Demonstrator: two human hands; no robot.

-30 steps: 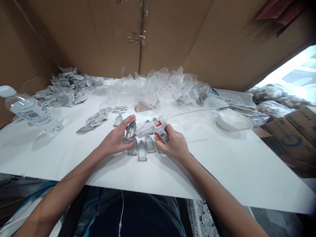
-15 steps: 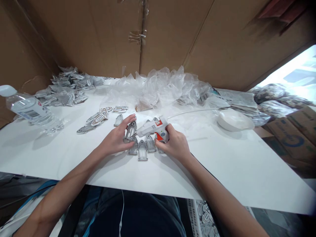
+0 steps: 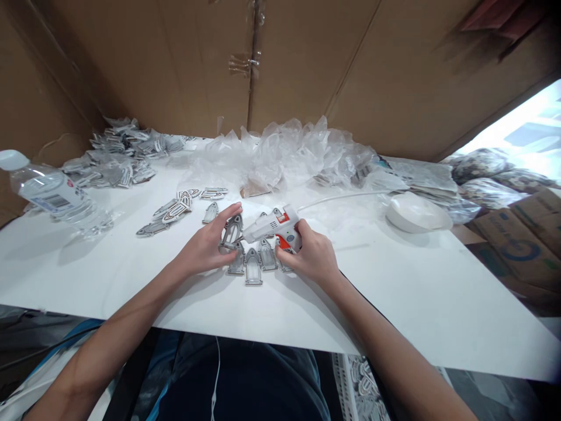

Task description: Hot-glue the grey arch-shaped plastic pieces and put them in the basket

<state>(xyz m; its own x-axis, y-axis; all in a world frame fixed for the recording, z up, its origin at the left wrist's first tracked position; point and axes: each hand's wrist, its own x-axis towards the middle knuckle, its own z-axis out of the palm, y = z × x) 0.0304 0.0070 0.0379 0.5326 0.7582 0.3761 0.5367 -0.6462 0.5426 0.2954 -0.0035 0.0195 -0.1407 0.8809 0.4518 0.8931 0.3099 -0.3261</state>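
Note:
My right hand (image 3: 313,251) is wrapped round the handle of a white glue gun (image 3: 272,227) with a red-orange trigger. The gun's nozzle points left, against or very near a small grey arch-shaped piece (image 3: 232,229). That piece is held on edge between the thumb and fingers of my left hand (image 3: 210,242). Below the nozzle, several like arch-shaped pieces (image 3: 253,269) lie fanned out on the white table (image 3: 280,313). Part of them is hidden under the gun and my right hand. A single arch piece (image 3: 211,213) lies just beyond my left hand.
A clear water bottle (image 3: 61,196) leans at the left. Loose arch pieces (image 3: 177,209) and a heap of bagged pieces (image 3: 127,146) lie farther back. Crumpled plastic bags (image 3: 298,155) line the rear by the cardboard wall (image 3: 175,70). At right sit a white bowl (image 3: 416,213) and cardboard boxes (image 3: 521,240).
Almost nothing differs. The glue gun and my right hand have shifted very slightly to the right; my left hand keeps its place with the arch-shaped piece.

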